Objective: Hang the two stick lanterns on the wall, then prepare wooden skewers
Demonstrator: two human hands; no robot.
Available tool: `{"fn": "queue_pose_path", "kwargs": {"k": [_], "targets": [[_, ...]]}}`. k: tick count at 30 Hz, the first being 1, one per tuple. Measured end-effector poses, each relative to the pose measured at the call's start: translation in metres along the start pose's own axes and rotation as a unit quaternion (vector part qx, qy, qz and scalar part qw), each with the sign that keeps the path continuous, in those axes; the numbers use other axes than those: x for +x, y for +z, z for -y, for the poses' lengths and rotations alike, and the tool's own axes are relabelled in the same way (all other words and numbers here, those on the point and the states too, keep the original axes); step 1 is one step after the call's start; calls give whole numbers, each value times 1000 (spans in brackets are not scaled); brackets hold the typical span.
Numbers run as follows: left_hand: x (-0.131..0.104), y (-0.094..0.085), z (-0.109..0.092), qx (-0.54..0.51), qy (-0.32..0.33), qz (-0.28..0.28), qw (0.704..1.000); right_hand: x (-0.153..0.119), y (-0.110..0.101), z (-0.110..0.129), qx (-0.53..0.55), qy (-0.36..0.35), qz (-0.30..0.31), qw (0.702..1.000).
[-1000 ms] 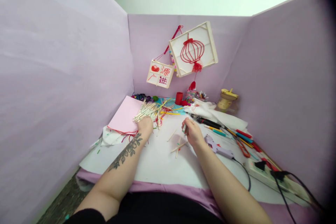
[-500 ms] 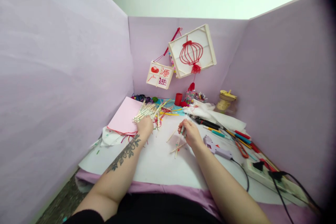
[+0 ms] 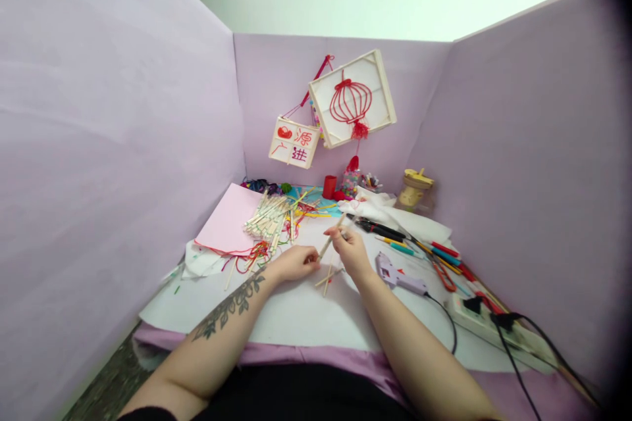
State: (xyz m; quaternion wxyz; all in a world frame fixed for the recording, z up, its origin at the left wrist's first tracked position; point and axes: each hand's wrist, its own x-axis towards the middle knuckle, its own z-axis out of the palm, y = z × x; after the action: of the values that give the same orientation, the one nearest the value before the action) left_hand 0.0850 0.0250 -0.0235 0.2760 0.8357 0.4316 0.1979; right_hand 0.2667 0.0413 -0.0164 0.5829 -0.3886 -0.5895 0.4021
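Observation:
Over the middle of the white work surface, my right hand (image 3: pixel 351 251) grips a slim pale wooden stick (image 3: pixel 325 248), which slants from its fingers down to the left. My left hand (image 3: pixel 297 262) is closed at the lower end of that stick, its fingertips pinched together. Just below the two hands, a few loose sticks (image 3: pixel 323 280) lie crossed on the surface. A pile of pale sticks with green marks (image 3: pixel 269 217) rests beyond my left hand, partly on pink paper (image 3: pixel 228 220). Tangled red strings (image 3: pixel 257 255) lie beside the pile.
To the right lie a lilac glue gun (image 3: pixel 397 275), black-handled pliers (image 3: pixel 380 230), several pens (image 3: pixel 447 253) and a power strip (image 3: pixel 498 329) with cables. At the back stand a red cup (image 3: pixel 329 187) and a lidded yellow cup (image 3: pixel 413 189). A lantern panel (image 3: pixel 353 100) hangs on the partition.
My left hand has left the stick pile and come right and nearer, meeting the right hand at a stick. The view has shifted slightly to the right.

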Motion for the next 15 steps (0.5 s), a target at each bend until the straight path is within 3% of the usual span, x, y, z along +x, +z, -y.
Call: {"fn": "queue_pose_path", "kwargs": {"k": [3, 8, 10, 13, 15], "targets": [[-3, -12, 8, -67, 4, 24, 997, -3, 8, 1, -73, -13, 63, 995], [-2, -17, 9, -146, 16, 19, 989, -17, 31, 5, -73, -18, 152, 985], [-2, -17, 6, -172, 14, 5, 985, -19, 33, 7, -57, -17, 130, 990], [-4, -16, -2, -227, 35, -52, 972, -16, 25, 9, -26, -15, 28, 999], [-6, -12, -10, -257, 54, -78, 962, -13, 17, 10, 13, -9, -3, 1000]]}}
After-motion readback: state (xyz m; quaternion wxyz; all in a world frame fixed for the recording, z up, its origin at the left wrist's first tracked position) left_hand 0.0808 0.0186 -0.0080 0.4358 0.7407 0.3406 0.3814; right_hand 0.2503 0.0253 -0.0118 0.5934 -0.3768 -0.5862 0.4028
